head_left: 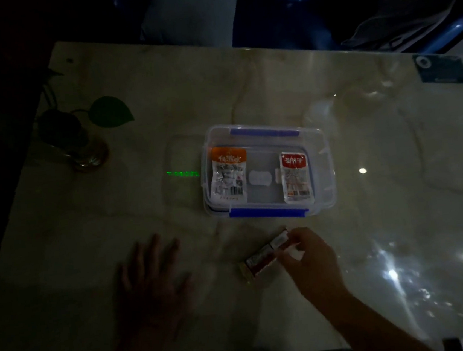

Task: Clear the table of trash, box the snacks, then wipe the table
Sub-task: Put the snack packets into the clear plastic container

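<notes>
Three snack packets show: one orange-topped packet (229,179) and one red-topped packet (296,177) on the one clear plastic box (320,148) beyond both hands, and one dark red packet (266,256) at the right hand's (308,255) fingertips. One potted plant in a glass (87,146) stands far beyond the left hand (153,280). Two hands are in view.

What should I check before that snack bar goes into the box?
1. Right hand grips the snack bar: ok, fingers pinch its right end.
2. Left hand free: ok, open and flat on the table.
3. Plastic box open: not ok, lid looks on; latch state cannot tell.
4. Lid top free: not ok, orange packet and red packet appear to lie on it.
5. Path to the box: ok.
</notes>
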